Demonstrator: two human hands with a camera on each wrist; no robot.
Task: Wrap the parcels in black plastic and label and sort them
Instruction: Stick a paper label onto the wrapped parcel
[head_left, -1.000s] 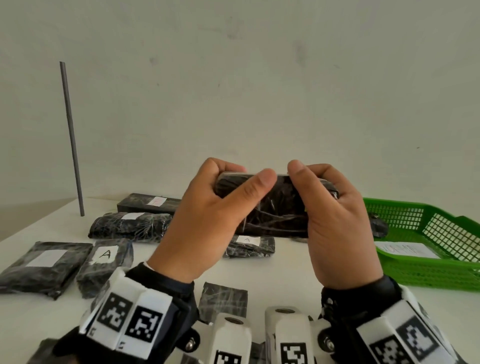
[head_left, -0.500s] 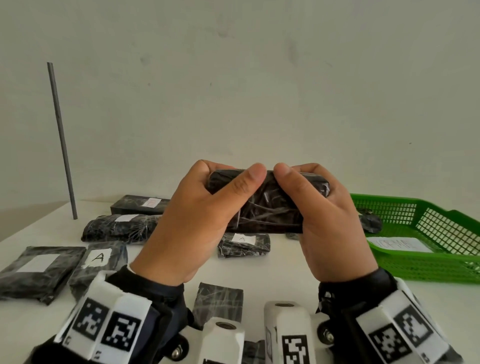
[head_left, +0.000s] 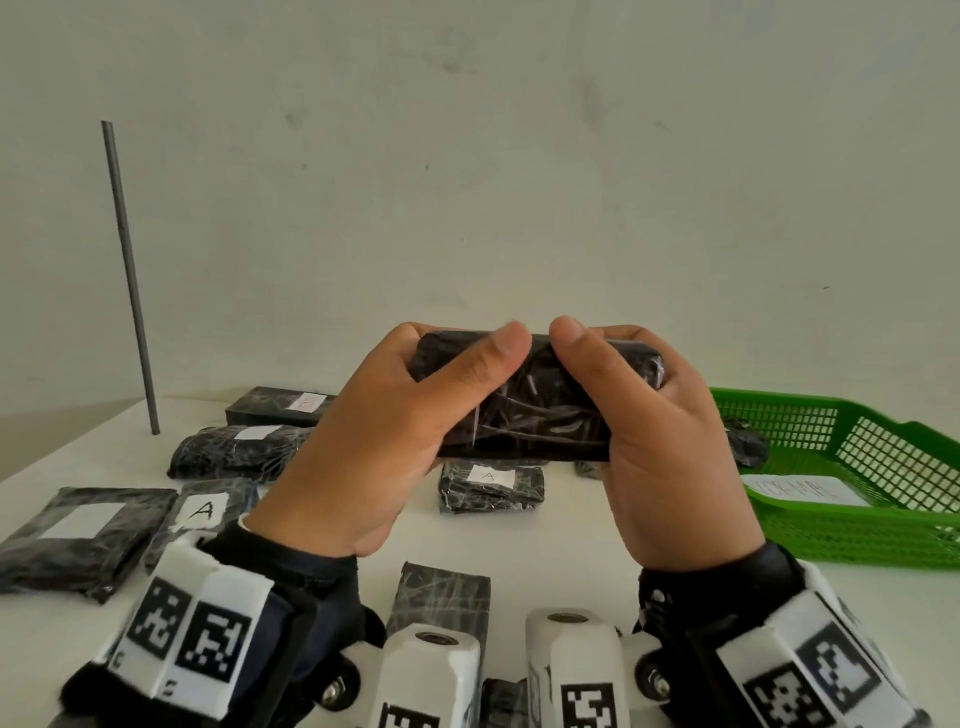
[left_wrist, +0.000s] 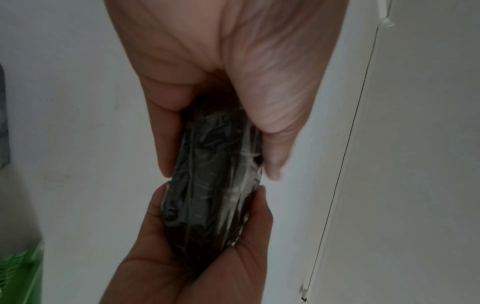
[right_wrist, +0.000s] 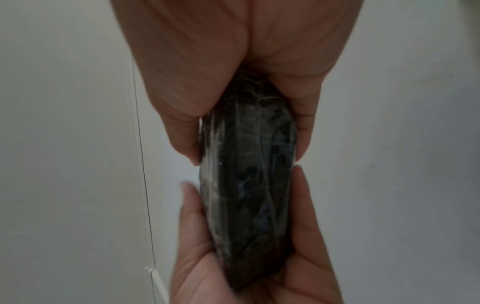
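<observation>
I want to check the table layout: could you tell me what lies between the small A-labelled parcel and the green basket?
In the head view, only bare white table separates that parcel from the basket.

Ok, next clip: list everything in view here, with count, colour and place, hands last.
held parcel: one, black, raised between both hands, no label visible
parcels on table: at least six, black, most with white labels, two marked A
table: one, white
basket: one, green, table's right side, white paper inside
rod: one, grey, upright, far left
wrist cameras: two, white, bottom edge
left hand: grips the held parcel's left end
right hand: grips its right end
</observation>
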